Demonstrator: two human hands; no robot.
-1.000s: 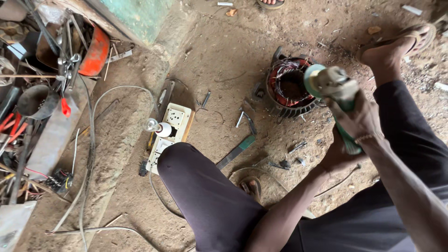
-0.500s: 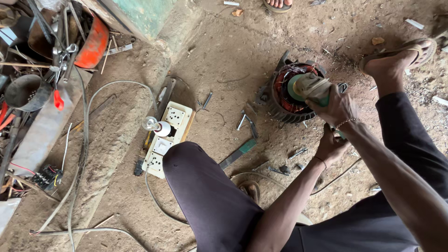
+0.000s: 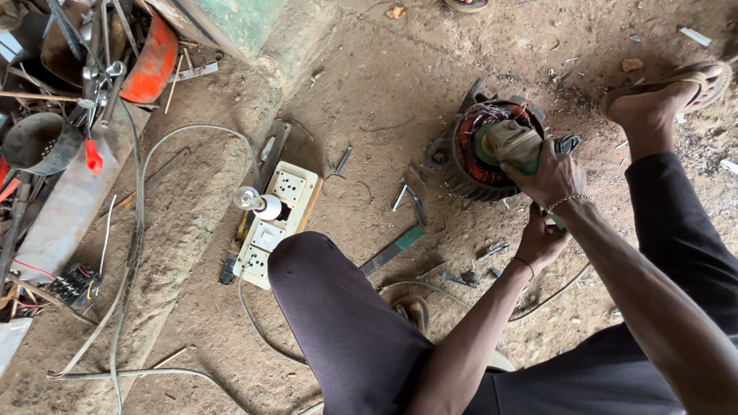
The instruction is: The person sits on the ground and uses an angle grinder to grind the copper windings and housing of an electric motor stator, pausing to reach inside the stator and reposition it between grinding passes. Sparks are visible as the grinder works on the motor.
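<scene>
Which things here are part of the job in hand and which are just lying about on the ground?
In use:
- angle grinder, gripped by right hand and left hand
- motor stator, under the grinder head

Lying about:
- socket board with a bulb
- flat green-tipped tool
- scrap pile at the left
- grey cable

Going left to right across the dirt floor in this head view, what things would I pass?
Dark round pot → orange curved metal piece → cream socket board with a bulb → green-tipped flat bar → motor stator with copper windings → right hand on green grinder → sandalled foot.
</scene>
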